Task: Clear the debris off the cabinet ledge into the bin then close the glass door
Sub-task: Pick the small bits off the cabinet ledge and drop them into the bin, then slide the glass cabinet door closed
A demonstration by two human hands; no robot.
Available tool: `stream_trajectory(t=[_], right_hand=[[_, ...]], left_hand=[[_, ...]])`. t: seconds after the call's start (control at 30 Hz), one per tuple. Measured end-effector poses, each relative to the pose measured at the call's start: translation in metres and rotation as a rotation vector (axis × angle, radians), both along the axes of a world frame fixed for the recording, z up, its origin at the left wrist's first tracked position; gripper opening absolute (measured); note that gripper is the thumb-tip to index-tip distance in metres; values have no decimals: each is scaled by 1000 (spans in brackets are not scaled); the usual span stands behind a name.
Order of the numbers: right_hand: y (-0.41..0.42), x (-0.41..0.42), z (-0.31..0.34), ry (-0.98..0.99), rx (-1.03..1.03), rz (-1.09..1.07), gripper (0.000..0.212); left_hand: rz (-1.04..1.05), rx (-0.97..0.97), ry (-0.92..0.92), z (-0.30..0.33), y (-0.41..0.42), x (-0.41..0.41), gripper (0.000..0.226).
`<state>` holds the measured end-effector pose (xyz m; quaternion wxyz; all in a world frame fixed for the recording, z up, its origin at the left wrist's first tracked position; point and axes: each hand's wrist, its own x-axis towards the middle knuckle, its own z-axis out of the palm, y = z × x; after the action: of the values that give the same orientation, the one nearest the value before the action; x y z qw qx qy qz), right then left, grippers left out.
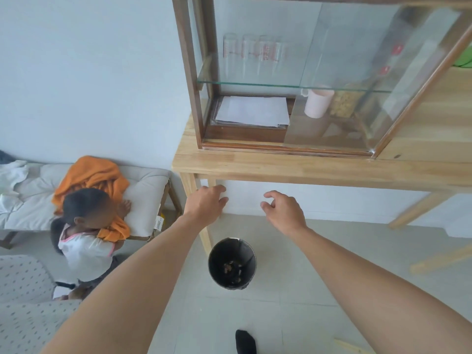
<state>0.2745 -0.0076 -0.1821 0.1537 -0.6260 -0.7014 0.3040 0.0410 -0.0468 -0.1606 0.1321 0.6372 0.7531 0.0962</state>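
Our left hand (205,204) and right hand (284,212) hang loose and empty above the black bin (232,264) on the floor, debris (233,267) inside. Above, the glass door (339,80) covers the cabinet's (190,72) right side on the wooden surface (281,166).

Cabinet (190,72) cut off by the top edge; its glass door (383,80) blurred by reflections, so the jar (343,104) behind shows only dimly; table (281,166) runs off at right; bin (232,264) contents too small to identify; both forearms leave the bottom edge; black foot (245,342) partly cropped; child's face blurred.
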Motion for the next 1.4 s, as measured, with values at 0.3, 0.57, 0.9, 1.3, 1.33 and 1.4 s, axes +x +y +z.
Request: stream_trajectory(t=[0.3, 0.57, 0.9, 1.3, 1.33, 1.4], right_hand=[[1, 19, 62, 39, 114, -49, 34], [45, 36, 105, 18, 282, -90, 32], [115, 53, 137, -333, 796, -39, 59], [182, 92, 142, -834, 1096, 143, 131], [183, 92, 141, -840, 1094, 142, 130], [184, 90, 140, -849, 1088, 139, 128]], left_hand=[[-8, 112, 30, 63, 4, 7, 41], [89, 226, 45, 101, 45, -20, 61], [269, 385, 32, 104, 93, -49, 106], [195, 465, -79, 90, 113, -54, 131], [198, 468, -79, 89, 114, -55, 132], [201, 467, -72, 86, 115, -56, 135]])
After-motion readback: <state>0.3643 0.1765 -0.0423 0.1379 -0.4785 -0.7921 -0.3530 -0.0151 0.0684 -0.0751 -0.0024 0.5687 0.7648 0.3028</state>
